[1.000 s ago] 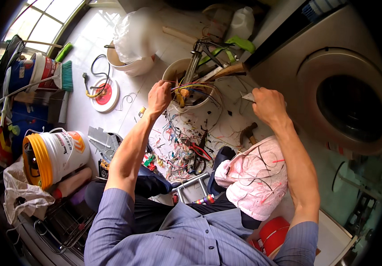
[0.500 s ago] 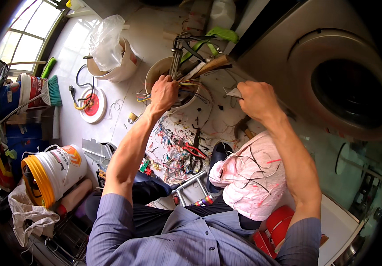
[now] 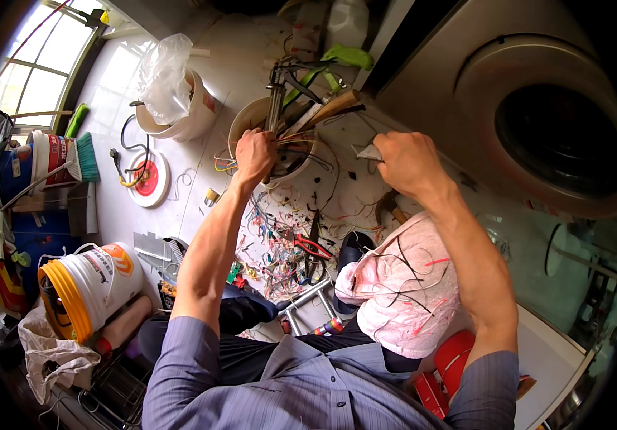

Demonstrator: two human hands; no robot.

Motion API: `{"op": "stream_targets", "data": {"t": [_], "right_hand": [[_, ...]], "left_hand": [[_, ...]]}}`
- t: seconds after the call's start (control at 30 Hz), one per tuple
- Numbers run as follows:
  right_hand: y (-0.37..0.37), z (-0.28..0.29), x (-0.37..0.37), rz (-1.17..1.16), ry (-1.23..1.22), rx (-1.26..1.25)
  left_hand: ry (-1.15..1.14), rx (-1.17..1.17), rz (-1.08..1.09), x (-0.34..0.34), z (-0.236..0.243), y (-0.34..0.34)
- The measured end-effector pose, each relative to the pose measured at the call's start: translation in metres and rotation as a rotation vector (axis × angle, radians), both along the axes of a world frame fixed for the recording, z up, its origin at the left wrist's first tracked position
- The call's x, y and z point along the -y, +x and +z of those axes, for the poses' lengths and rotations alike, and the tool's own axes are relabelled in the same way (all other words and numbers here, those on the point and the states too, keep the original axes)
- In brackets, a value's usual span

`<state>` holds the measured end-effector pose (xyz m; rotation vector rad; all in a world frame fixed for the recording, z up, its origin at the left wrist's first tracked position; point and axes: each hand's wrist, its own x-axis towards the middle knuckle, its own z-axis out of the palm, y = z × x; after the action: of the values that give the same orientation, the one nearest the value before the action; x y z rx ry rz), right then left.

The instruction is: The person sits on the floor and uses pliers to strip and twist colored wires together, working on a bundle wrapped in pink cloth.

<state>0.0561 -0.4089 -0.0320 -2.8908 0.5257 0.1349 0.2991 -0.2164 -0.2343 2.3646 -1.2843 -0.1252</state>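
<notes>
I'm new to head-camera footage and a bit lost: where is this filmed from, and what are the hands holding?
There is no machine here: these are a person's bare hands, seen from a camera worn on the head, looking down. Its wide lens bends straight edges. The left hand grips thin coloured wires near a bucket of tools. The right hand holds a small pale pointed piece, mostly hidden. Wire scraps litter the floor; a pink cloth covers the right leg.
</notes>
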Motion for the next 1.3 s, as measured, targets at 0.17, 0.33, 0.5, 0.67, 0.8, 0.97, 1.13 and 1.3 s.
{"op": "stream_targets", "data": {"t": [0.17, 0.33, 0.5, 0.67, 0.8, 0.97, 1.13, 1.3], "right_hand": [[-0.002, 0.001, 0.001, 0.028, -0.004, 0.041], [0.000, 0.003, -0.001, 0.033, -0.013, 0.028], [-0.001, 0.002, -0.001, 0.049, -0.017, 0.046], [-0.001, 0.004, -0.002, 0.064, -0.008, 0.067], [0.002, 0.008, -0.003, 0.076, 0.013, 0.044], [0.009, 0.007, -0.005, 0.119, 0.237, 0.185], [0.032, 0.024, -0.019, -0.247, 1.214, 0.189], [0.036, 0.034, -0.034, -0.214, 1.418, 0.372]], "left_hand": [[-0.035, -0.011, 0.021, 0.000, 0.018, -0.001], [-0.117, -0.221, 0.093, -0.004, 0.037, -0.004], [-0.243, -0.247, 0.124, -0.006, 0.061, -0.003], [-0.375, -0.181, 0.060, -0.008, 0.086, 0.000], [-0.357, -0.281, 0.182, -0.010, 0.118, -0.010], [-0.478, -0.435, 0.253, -0.012, 0.162, -0.034], [-0.534, -0.788, 0.247, -0.018, 0.208, -0.098], [-0.498, -0.879, 0.196, -0.019, 0.222, -0.143]]}}
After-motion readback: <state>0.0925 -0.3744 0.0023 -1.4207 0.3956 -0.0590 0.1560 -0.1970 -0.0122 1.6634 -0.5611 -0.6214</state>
